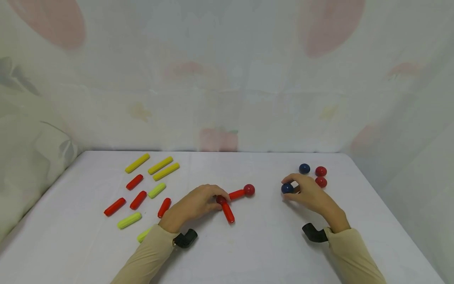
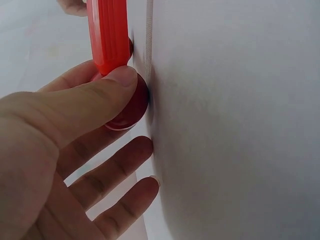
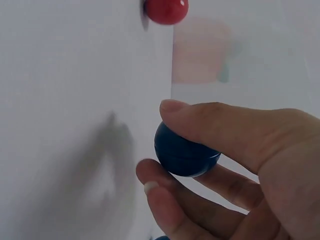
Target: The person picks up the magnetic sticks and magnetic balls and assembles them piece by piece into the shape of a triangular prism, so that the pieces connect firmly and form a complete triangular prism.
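My left hand point(image 1: 202, 201) pinches a dark red ball point(image 2: 131, 107) between thumb and fingers. Two red rods meet at that ball: one red rod point(image 1: 228, 213) points toward the front, and another red rod point(image 1: 237, 194) runs right to a second red ball point(image 1: 249, 190). In the left wrist view, the near red rod point(image 2: 108, 35) rises from the ball beside the thumb. To the right, my right hand point(image 1: 312, 193) holds a dark blue ball point(image 3: 185, 152) between thumb and fingertips, with the hand's shadow falling on the white tabletop.
Behind the right hand lie a blue ball point(image 1: 304, 169), a red ball point(image 1: 320, 171) and another red ball point(image 1: 320, 182). Yellow rods point(image 1: 137, 163), loose red rods point(image 1: 115, 206) and lime-green rods point(image 1: 129, 220) spread over the left side. A patterned cloth point(image 1: 220, 98) hangs behind the table.
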`<move>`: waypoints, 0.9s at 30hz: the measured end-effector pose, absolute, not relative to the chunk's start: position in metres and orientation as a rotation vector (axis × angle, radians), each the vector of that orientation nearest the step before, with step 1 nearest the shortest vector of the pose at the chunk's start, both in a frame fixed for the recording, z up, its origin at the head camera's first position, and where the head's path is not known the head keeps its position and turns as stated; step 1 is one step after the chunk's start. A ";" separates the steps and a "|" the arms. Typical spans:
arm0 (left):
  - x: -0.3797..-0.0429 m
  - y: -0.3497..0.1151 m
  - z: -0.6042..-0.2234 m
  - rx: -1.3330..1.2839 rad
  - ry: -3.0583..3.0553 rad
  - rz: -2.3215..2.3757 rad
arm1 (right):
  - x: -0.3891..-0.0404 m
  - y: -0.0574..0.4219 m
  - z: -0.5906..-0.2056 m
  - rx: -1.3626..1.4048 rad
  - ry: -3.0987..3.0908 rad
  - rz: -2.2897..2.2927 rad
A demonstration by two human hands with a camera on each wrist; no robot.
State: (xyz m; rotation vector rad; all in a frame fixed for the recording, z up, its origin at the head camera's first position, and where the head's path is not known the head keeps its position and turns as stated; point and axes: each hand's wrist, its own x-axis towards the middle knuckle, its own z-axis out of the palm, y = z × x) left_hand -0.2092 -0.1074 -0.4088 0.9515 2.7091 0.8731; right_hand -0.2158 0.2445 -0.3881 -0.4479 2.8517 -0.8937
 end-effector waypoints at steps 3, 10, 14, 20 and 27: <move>-0.209 -0.107 -0.409 0.950 2.710 0.870 | -0.214 0.238 -0.387 -0.470 2.832 -0.915; -0.209 -0.107 -0.409 0.947 2.705 0.884 | -0.210 0.229 -0.387 -0.587 2.804 -0.980; -0.209 -0.107 -0.410 0.947 2.707 0.885 | -0.208 0.225 -0.388 -0.640 2.753 -1.030; -0.209 -0.107 -0.410 0.937 2.710 0.878 | -0.205 0.218 -0.389 -0.710 2.701 -1.069; -0.209 -0.106 -0.408 0.893 2.720 0.871 | -0.199 0.202 -0.390 -0.771 2.677 -1.090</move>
